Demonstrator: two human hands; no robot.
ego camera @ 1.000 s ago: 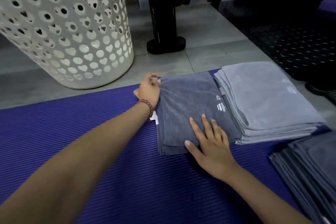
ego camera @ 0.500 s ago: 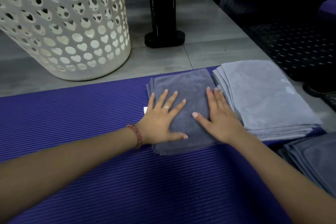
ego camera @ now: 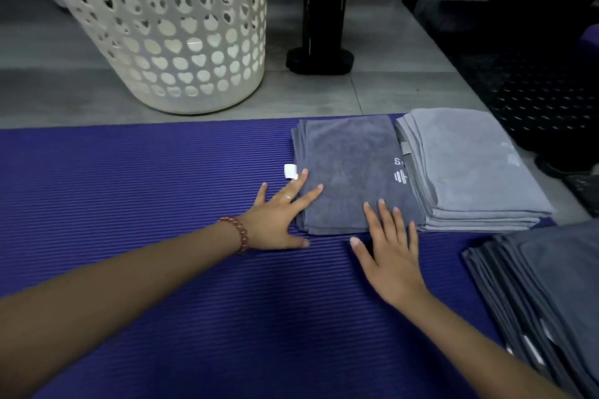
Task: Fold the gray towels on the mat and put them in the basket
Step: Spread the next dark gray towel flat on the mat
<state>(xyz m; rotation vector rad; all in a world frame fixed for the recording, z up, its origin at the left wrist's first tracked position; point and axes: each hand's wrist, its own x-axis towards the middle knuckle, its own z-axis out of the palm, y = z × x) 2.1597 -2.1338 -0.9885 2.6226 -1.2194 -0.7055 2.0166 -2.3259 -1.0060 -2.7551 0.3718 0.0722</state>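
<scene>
My left hand (ego camera: 275,220) flat, fingers spread, fingertips on folded towel (ego camera: 350,172) left edge. My right hand (ego camera: 389,253) flat, fingertips on near edge. Towel on mat (ego camera: 146,204), beside lighter stack (ego camera: 470,165). Basket (ego camera: 168,26) behind mat.

White letter "S" above a barred logo (ego camera: 401,175) at the right edge of my dark gray towel (ego camera: 346,172), rest of the word hidden, white tag (ego camera: 290,171) at its left edge unreadable

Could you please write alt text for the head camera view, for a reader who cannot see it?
A person's left hand and right hand lie flat at the near end of a folded dark gray towel on a purple mat. A white basket stands behind.
</scene>
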